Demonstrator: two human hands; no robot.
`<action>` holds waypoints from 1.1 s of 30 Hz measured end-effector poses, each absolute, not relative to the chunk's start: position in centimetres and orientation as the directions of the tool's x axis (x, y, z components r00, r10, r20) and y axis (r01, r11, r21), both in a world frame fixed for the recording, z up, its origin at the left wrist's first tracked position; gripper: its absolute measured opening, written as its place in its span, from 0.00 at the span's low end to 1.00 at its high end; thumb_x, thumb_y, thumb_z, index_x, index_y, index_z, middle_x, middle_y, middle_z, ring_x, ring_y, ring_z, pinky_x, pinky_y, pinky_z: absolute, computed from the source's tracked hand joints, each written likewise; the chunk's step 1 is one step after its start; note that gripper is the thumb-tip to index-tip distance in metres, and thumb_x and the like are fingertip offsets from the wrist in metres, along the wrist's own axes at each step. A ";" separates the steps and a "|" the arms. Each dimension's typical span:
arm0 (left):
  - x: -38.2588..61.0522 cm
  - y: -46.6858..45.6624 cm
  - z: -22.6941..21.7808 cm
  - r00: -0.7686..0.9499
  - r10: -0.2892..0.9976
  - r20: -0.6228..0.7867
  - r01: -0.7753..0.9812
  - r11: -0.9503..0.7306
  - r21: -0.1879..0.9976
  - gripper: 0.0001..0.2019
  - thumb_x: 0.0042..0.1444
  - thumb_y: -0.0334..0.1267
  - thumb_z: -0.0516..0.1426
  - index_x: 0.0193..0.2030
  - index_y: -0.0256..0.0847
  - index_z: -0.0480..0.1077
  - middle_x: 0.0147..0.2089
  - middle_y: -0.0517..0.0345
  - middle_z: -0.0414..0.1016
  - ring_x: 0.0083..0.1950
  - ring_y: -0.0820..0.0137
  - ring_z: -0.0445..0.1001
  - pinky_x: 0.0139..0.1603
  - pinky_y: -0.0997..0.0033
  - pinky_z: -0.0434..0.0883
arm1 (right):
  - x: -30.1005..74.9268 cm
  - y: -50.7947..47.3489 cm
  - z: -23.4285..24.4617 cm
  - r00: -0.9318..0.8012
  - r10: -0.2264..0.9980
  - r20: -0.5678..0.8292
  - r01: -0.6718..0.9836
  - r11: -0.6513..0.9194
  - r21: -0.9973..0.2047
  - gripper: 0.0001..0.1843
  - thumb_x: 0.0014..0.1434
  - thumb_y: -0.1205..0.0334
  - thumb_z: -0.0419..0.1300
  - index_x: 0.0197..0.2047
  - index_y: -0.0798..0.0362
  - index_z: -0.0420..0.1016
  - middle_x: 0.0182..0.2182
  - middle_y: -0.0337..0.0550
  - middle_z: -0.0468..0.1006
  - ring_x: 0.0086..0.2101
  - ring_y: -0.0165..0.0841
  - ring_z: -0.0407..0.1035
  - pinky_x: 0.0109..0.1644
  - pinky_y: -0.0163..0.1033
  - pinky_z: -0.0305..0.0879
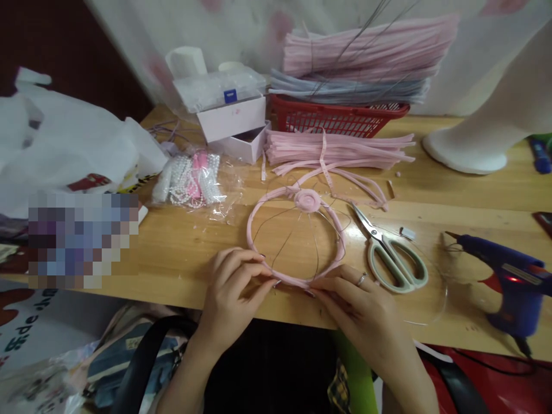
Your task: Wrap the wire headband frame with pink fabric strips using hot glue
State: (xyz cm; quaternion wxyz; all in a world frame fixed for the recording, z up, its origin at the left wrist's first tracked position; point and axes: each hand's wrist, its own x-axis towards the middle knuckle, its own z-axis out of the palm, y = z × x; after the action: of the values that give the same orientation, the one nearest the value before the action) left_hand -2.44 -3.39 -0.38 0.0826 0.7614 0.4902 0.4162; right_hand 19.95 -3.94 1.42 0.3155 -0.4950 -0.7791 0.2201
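The left hand (233, 284) and right hand (366, 299), fingertips nearly closed, pinch the pink ring's (250, 224) near edge, apparently steadying it on the surface (194, 253).

Pink ring (249, 229): left hand (233, 290) at 7 o'clock, right hand (364, 299) at 5, coil (307, 200) near 12, scissors (376, 234) off 3.

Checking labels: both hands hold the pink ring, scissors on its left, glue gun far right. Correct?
Wrong side: head view shows the scissors to the right of the pink ring. Left hand and right hand hold it; glue gun far right.
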 end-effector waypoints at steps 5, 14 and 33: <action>-2.5 -3.4 -0.3 0.188 0.797 0.574 0.698 -0.520 0.493 0.07 0.57 0.27 0.65 0.38 0.42 0.75 0.41 0.55 0.77 0.46 0.65 0.72 0.50 0.60 0.68 | 20.0 -3.9 1.6 -0.320 0.912 0.258 0.638 0.409 -0.652 0.08 0.67 0.66 0.59 0.38 0.52 0.80 0.32 0.43 0.80 0.31 0.31 0.75 0.34 0.34 0.70; -2.1 -3.9 -0.9 0.263 0.756 0.600 0.780 -0.532 0.329 0.10 0.61 0.29 0.63 0.43 0.52 0.80 0.44 0.55 0.78 0.48 0.62 0.71 0.48 0.57 0.65 | 19.9 -3.8 1.8 -0.314 0.927 0.206 0.662 0.370 -0.652 0.11 0.68 0.62 0.57 0.37 0.52 0.81 0.33 0.44 0.80 0.31 0.32 0.75 0.33 0.35 0.69; -2.1 -3.9 -1.2 0.257 0.757 0.601 0.808 -0.509 0.297 0.10 0.60 0.29 0.63 0.41 0.51 0.82 0.44 0.53 0.79 0.48 0.60 0.71 0.49 0.57 0.64 | 21.7 -2.2 2.8 -0.408 0.897 0.172 0.630 0.413 -0.658 0.11 0.69 0.64 0.56 0.42 0.50 0.80 0.38 0.45 0.82 0.37 0.34 0.77 0.41 0.38 0.73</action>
State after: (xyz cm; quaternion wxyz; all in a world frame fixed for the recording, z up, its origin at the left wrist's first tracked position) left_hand -2.09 -3.92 -1.24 -0.0354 0.7919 0.4941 0.3571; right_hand 21.70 -2.22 2.82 0.2605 -0.4776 -0.7990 0.2561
